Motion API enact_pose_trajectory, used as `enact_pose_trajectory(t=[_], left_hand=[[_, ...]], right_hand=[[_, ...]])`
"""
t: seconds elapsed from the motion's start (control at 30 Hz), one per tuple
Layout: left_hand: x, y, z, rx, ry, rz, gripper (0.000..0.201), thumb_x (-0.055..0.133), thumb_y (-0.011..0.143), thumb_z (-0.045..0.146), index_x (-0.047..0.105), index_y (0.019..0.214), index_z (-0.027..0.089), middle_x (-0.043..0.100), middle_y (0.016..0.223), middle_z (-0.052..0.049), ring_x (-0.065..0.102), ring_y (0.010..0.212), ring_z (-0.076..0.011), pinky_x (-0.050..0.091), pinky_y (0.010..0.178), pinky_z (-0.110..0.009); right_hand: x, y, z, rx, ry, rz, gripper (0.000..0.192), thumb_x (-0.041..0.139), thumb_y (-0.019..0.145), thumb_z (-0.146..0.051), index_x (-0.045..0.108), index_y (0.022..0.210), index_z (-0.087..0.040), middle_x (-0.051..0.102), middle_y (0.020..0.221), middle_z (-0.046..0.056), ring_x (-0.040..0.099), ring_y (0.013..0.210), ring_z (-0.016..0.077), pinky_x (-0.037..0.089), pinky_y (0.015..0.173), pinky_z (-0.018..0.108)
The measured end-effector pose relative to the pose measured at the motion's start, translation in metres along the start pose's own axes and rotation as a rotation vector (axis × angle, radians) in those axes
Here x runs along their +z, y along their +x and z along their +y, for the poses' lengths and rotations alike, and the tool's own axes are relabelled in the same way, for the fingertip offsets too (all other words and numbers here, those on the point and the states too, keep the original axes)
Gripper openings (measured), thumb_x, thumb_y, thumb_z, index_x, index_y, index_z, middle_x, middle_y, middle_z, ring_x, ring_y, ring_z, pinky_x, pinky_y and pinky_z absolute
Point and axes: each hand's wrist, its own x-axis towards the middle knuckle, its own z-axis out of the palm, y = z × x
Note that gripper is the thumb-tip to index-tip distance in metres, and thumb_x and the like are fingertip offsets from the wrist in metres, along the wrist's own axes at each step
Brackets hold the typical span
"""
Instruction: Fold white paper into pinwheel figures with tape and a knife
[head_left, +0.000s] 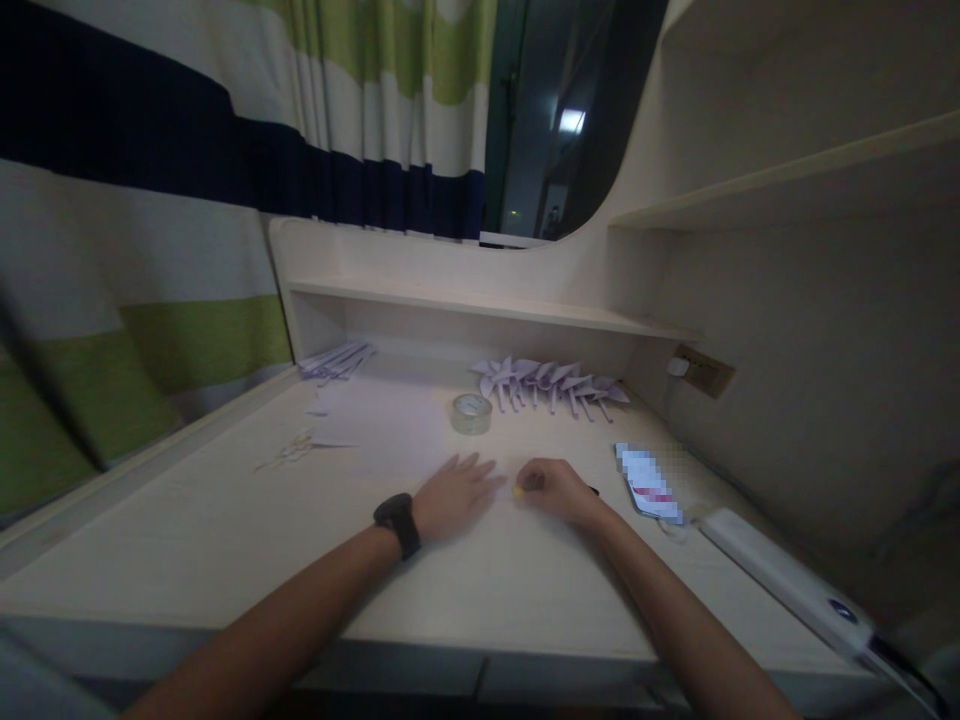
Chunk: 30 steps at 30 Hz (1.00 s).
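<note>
My left hand (459, 497), with a black watch at the wrist, lies flat on the white desk (465, 590), fingers stretched out and slightly apart. Close to its fingertips, my right hand (559, 490) is closed in a pinch. A small yellow-ended thing (518, 491) pokes out at its fingertips, and a dark tip shows on the hand's far side; its kind is hidden. Beyond both hands stands a roll of clear tape (471, 414). Pale sheets of paper (390, 420) lie to the left of the tape. Several white paper pinwheels (551, 380) rest in a row at the back.
At the back left is a bundle of paper sticks (337, 361), with thin loose strands (292, 450) nearer. On the right lie a phone (649, 485) and a white power strip (784, 580). A low shelf (480, 307) overhangs the desk's back.
</note>
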Motion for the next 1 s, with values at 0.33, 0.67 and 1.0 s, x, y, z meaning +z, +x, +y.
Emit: enact_pose_trajectory(t=[0.33,0.67,1.0], left_hand=[[-0.002,-0.001,0.001,-0.109,0.044,0.006,0.044,0.026,0.095,0.047,0.034,0.138,0.041,0.032,0.149,0.0,0.018,0.138,-0.0348,0.006,0.103,-0.067],[0.003,-0.002,-0.003,-0.101,0.044,0.009,0.046,0.018,0.095,0.049,0.034,0.138,0.042,0.031,0.149,0.0,0.021,0.137,-0.0331,0.012,0.104,-0.063],[0.005,-0.003,-0.013,-0.163,0.066,0.019,0.047,0.018,0.095,0.05,0.034,0.139,0.041,0.031,0.149,-0.001,0.022,0.137,-0.0322,0.012,0.106,-0.059]], right_hand=[[-0.007,-0.002,0.0,-0.063,-0.041,-0.053,0.016,0.067,0.074,-0.027,0.073,0.085,-0.017,0.068,0.084,0.005,0.062,0.075,0.0164,0.044,0.068,0.024],[-0.006,-0.002,-0.003,-0.119,-0.087,-0.097,0.018,0.064,0.077,-0.023,0.074,0.092,-0.022,0.065,0.087,0.004,0.06,0.078,0.016,0.043,0.072,0.024],[-0.001,-0.001,-0.002,-0.094,-0.089,-0.06,0.017,0.065,0.076,-0.02,0.075,0.089,-0.023,0.065,0.088,0.003,0.061,0.077,0.0148,0.043,0.072,0.024]])
